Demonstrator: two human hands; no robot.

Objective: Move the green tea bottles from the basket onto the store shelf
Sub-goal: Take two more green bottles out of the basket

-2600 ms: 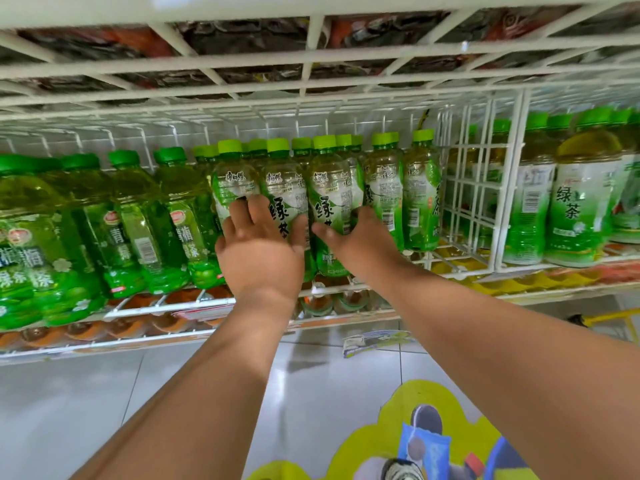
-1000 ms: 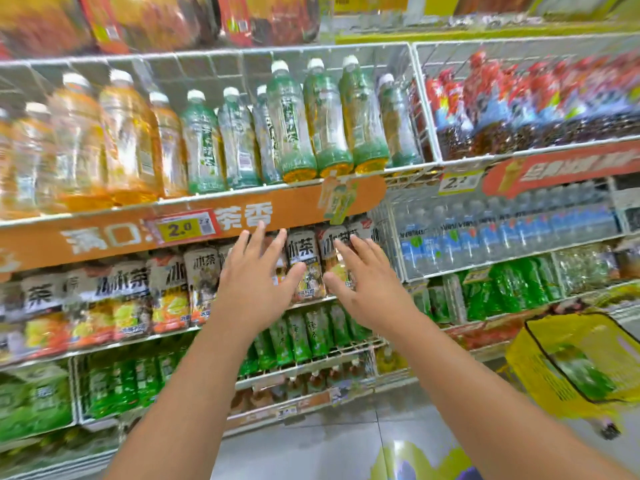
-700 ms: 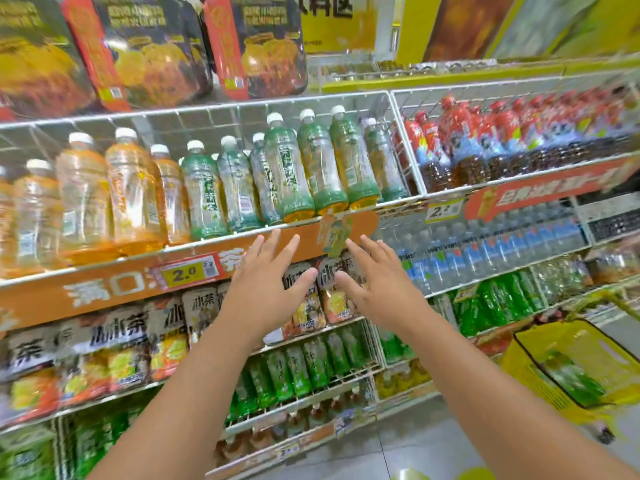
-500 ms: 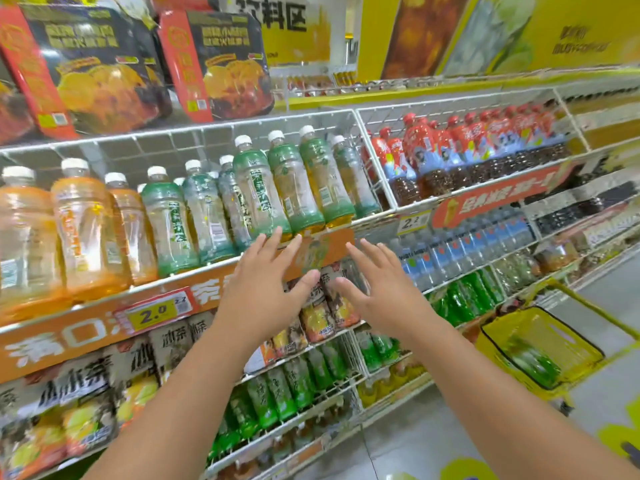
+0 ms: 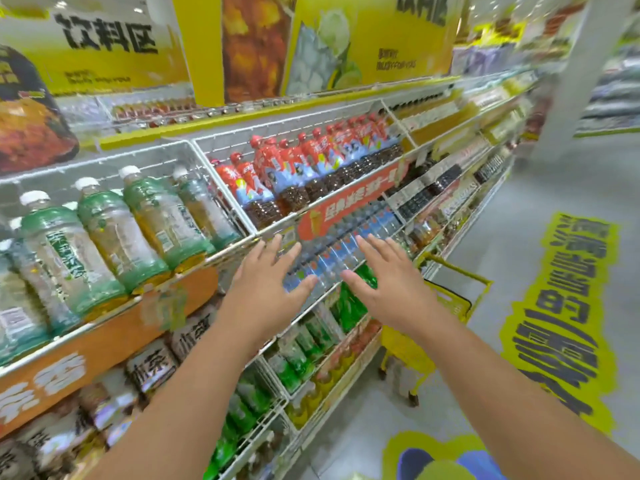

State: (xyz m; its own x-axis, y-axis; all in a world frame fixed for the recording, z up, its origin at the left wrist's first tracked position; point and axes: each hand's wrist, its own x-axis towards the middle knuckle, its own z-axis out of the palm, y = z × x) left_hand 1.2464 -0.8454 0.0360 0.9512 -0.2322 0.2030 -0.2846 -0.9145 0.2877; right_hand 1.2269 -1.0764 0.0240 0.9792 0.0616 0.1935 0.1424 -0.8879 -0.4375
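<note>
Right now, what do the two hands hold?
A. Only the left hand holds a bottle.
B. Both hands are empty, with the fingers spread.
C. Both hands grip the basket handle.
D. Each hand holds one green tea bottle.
B: the left hand and the right hand are raised in front of the shelves with fingers spread and nothing in them; the yellow basket stands on the floor behind the right hand.

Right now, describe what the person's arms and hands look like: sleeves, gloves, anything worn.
Both forearms are bare as far as the frame shows, with no sleeves in view. The left hand and right hand wear no gloves, and no watch, ring or wristband is visible on either.
</note>
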